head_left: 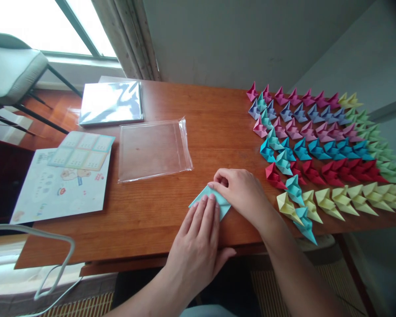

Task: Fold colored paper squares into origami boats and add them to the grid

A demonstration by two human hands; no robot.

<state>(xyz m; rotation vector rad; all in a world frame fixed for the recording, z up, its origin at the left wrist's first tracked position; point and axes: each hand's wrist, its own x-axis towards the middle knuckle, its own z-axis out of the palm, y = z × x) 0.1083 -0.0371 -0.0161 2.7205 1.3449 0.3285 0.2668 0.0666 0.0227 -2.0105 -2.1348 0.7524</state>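
A folded light-blue sheet of origami paper (225, 209) lies on the wooden table near its front edge. My left hand (196, 240) rests flat on it, fingers stretched out and thumb apart, covering much of the sheet. At the paper's upper edge, my right hand (240, 188) is closed, thumb and curled index finger pinching there. Just right of that hand stand rows of pointed, boat-like folded paper figures, among them a red one (273, 176), a turquoise one (294, 190) and a pale yellow one (287, 208).
A clear plastic sleeve (153, 149) lies left of centre on the table (211, 119). Behind it sits a shiny wrapped pack (110, 103). Printed sheets (82, 193) overlap the left edge. A white cable (69, 246) loops at lower left; a chair (16, 70) stands beyond.
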